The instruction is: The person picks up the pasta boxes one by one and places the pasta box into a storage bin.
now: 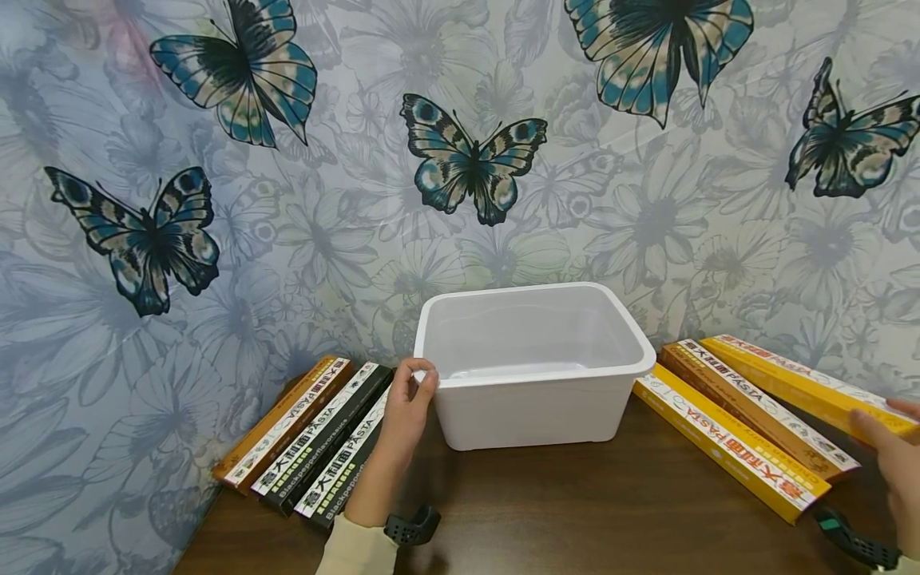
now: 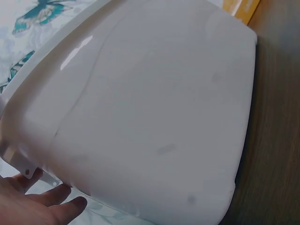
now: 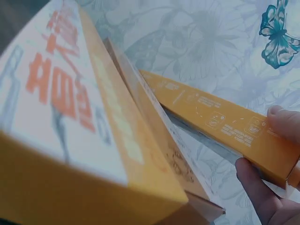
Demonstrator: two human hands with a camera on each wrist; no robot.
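White bin (image 1: pixel 532 411) and far yellow box (image 1: pixel 798 383), one in each hand

The bin stands upright on the brown table (image 1: pixel 539 511), mouth up, near the wall (image 1: pixel 323 271) and between two groups of boxes; the left hand (image 1: pixel 405 407) pinches its rim at the near left corner, thumb and fingers curled about the edge; the right hand (image 1: pixel 898 467) pinches the near end of the far yellow box between thumb and fingers; whether that end touches the table, I cannot tell.

This box is the outermost on the right; beside it lies the right brown box (image 1: pixel 755 415), then the near yellow box (image 1: pixel 736 447), whose far end is just beside the bin; at the near end a gap parts the held box from the brown one.

On the left lie the left brown box (image 1: pixel 287 423) and two black boxes (image 1: pixel 323 443), side by side and slanting; the left forearm partly hides the nearer black one; white labels on the boxes carry print, PASTA legible on several; a dark wristband (image 1: pixel 413 527) sits on the left wrist, beside a pale sleeve (image 1: pixel 355 547); butterflies (image 1: pixel 474 160) and flowers pattern the wall.
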